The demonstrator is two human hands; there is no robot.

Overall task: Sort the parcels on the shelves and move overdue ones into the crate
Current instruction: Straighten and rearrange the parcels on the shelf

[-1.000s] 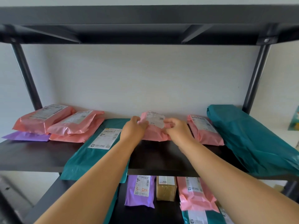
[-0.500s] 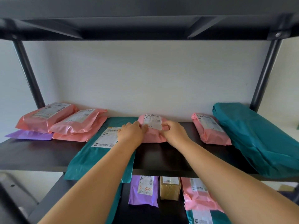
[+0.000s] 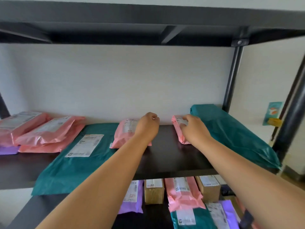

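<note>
- Left hand [image 3: 146, 128]: fingers curled over the right edge of the middle pink parcel [image 3: 125, 134], toward the back edge of the shelf [image 3: 173, 159]; true grasp or mere rest not discernible.
- Right hand [image 3: 193, 129]: fingers bent over the label of the second pink parcel [image 3: 179, 131], gripping it, probably to bring the label into reading position for the date check.
- Second pink parcel just beside the large teal parcel [image 3: 231, 134] at the shelf's right end.
- Labelled faces upward, presumably for sorting.
- Crate out of view; further parcels on the lower shelf [image 3: 153, 215].
</note>
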